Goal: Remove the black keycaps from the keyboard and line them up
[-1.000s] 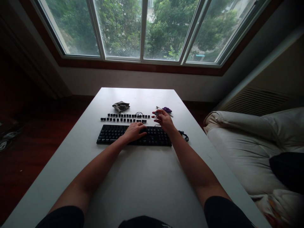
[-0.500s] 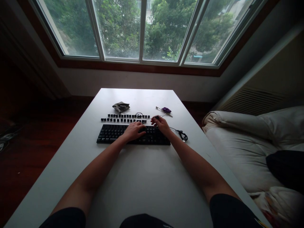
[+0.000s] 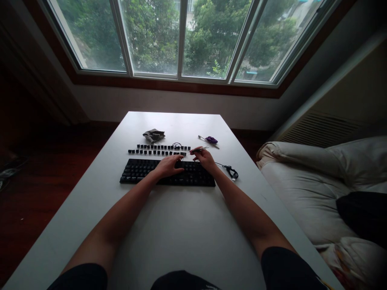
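A black keyboard (image 3: 142,171) lies across the middle of the white table (image 3: 181,225). My left hand (image 3: 167,166) rests on its upper middle keys, fingers curled down and pressing on the board. My right hand (image 3: 205,158) hovers over the keyboard's right end, pinching a thin wire keycap puller (image 3: 198,150) that points left toward the loose keycaps. Two rows of removed black keycaps (image 3: 157,150) lie just behind the keyboard.
A crumpled grey cloth (image 3: 154,135) sits behind the keycaps. A small purple tool (image 3: 211,140) lies at the back right. The keyboard's black cable (image 3: 230,170) coils to its right. A bed with pale bedding (image 3: 317,185) borders the table's right side. Windows span the far wall.
My right hand came down from above the table's back to the keyboard's right end, and the thin tool in it now points left. My left hand has stayed on the keyboard.
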Motion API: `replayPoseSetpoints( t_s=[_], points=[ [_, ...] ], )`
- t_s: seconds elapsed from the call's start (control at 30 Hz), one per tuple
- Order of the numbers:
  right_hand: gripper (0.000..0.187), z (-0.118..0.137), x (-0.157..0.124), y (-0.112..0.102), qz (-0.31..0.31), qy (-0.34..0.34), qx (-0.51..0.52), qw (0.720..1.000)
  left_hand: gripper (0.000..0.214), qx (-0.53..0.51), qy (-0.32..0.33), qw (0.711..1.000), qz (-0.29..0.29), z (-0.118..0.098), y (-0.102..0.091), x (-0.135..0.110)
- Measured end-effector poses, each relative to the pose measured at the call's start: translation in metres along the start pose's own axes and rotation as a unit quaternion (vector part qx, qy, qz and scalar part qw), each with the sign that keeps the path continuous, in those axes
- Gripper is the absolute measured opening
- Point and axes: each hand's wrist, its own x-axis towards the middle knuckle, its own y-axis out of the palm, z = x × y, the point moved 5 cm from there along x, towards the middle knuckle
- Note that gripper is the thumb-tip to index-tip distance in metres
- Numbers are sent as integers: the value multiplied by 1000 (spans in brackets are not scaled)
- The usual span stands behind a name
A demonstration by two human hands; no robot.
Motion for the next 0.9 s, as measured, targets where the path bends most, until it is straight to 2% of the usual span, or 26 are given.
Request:
replayPoseSetpoints(
  t_s=[0.23, 0.37, 0.53, 0.7, 0.9],
  points=[
    [45, 16, -7, 6, 32, -5, -44, 998, 54, 1, -4, 1000, -4, -1, -1, -1],
    [33, 15, -7, 9, 41, -10, -79, 996, 54, -3, -3, 1000, -8, -3, -2, -1],
    [31, 11, -7, 11, 40, -15, -130, 991, 51, 14, 2, 1000, -11, -5, -3, -1],
    [26, 6, -9, 14, 35, -13, -128, 991, 47, 37, 14, 999, -11, -6, -2, 0],
    [21, 6, -8, 18, 63, -30, -193, 979, 44, 54, 12, 998, -7, -6, 0, -1]
  ],
)
